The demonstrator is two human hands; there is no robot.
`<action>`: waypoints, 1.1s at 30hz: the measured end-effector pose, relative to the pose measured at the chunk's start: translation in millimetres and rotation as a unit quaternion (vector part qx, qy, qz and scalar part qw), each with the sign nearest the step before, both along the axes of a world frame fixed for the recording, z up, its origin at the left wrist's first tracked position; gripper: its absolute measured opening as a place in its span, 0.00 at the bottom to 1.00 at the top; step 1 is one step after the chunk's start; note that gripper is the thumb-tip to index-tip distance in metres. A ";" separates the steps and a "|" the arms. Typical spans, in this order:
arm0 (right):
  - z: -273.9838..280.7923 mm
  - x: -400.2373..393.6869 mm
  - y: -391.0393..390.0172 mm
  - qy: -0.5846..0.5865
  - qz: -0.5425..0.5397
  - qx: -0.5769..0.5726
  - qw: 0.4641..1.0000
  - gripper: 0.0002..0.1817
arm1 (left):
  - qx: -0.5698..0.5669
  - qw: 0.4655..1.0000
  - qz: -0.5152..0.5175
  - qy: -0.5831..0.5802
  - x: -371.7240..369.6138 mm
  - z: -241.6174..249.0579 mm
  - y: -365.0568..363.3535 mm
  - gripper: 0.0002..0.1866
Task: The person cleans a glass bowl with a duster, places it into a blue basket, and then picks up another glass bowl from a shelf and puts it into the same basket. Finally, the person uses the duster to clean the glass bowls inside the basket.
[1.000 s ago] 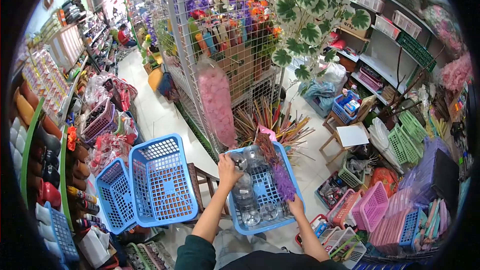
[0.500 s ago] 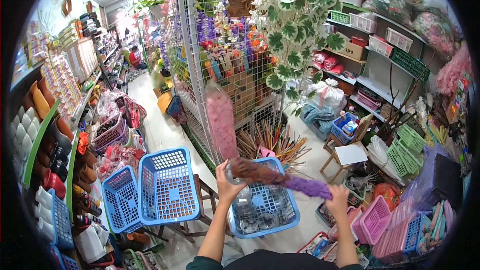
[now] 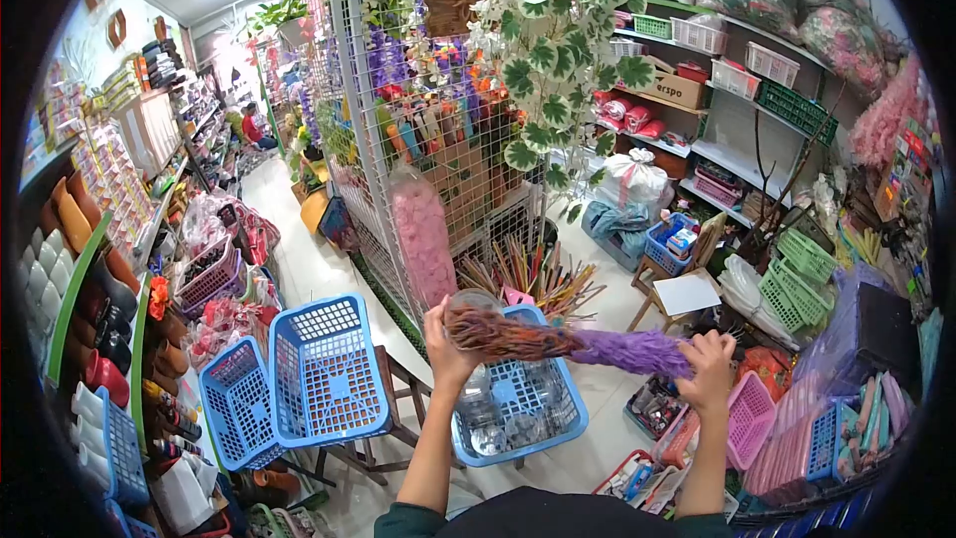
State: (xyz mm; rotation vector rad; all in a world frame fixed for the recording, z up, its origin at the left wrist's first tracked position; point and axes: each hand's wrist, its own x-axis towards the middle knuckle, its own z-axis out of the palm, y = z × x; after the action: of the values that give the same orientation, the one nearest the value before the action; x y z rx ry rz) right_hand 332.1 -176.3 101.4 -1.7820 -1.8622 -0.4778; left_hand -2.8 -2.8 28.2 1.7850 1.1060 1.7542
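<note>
Blue plastic baskets [image 3: 324, 369] leaned at the far left, two of them tilted on a stand whose legs were mostly hidden behind them. Just right of them the person's left hand [image 3: 445, 334] had its fingers wrapped round a clear glass jar [image 3: 476, 311]; how tightly they closed could not be told, since the jar's rim covered the fingertips. The brown end of a long dried flower spray [image 3: 578, 341] lay across the jar's mouth, and whether it sat inside the glass was hard to make out. Below, a third blue basket [image 3: 518, 408] held more clear jars, blurred into one another. The spray ran rightward, turning purple, to the right hand [image 3: 709, 369], whose fingers were clenched round its purple end. Behind stood a white wire grid rack [image 3: 398, 139] hung with goods too small to identify.

Half a second earlier the right hand had been lower and nearer the basket; it had since risen and swung outward, drawing the spray more level, while the left hand had kept its hold on the jar.
</note>
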 end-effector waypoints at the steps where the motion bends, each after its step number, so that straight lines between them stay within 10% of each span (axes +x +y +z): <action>1: 0.1 8.5 -2.0 0.012 -0.010 0.017 1.000 0.23 | 0.040 0.997 0.035 0.059 -2.8 7.8 -0.6 0.47; 33: 7.5 24.9 -28.7 0.025 -0.066 0.061 0.996 0.20 | 0.021 0.996 -0.065 0.063 18.0 26.6 -17.3 0.48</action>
State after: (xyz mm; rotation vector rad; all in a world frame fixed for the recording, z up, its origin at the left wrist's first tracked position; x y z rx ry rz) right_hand 356.9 -205.0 108.9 -1.8250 -1.6522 -0.5777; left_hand 15.2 -20.1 54.8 1.9703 0.9824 1.6184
